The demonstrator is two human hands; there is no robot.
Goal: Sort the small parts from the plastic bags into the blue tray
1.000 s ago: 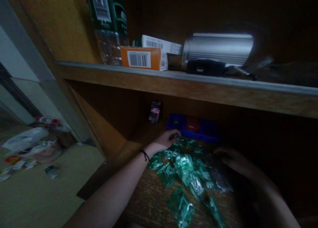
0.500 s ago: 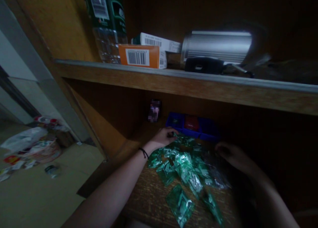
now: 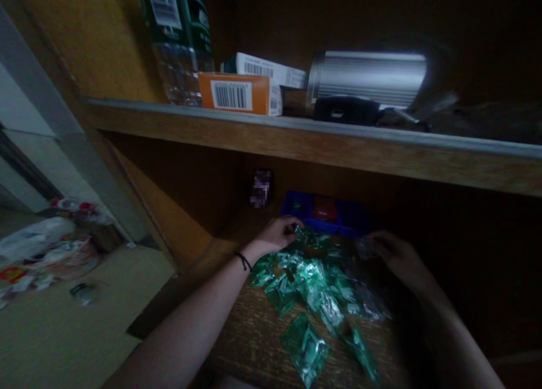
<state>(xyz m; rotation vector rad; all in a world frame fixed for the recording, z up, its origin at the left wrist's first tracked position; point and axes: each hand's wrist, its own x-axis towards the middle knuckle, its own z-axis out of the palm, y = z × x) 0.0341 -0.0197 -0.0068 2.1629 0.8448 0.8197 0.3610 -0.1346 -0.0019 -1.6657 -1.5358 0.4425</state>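
A heap of small shiny green plastic packets (image 3: 313, 276) lies on the wooden surface between my hands. My left hand (image 3: 277, 234), with a dark band at the wrist, is at the far left edge of the heap, its fingers closed on a green packet. To the right, my right hand (image 3: 393, 252) pinches a clear plastic bag (image 3: 365, 247). More clear plastic (image 3: 370, 301) lies along the heap's right side. Just behind the hands is a blue divided tray (image 3: 326, 226) with a red item (image 3: 324, 208) in its middle compartment and something dark in the left one.
Above runs a wooden shelf (image 3: 254, 135) holding a water bottle (image 3: 182, 44), an orange box (image 3: 235, 93), a white box (image 3: 271, 70), a silver cylinder (image 3: 368, 75) and a black item (image 3: 347, 110). A phone-like object (image 3: 261, 187) leans at the back. Bagged clutter (image 3: 63, 248) lies on the floor at left.
My right hand has moved slightly up, and clear plastic now shows raised at its fingertips. My left hand stays nearly in place. The view has shifted a little.
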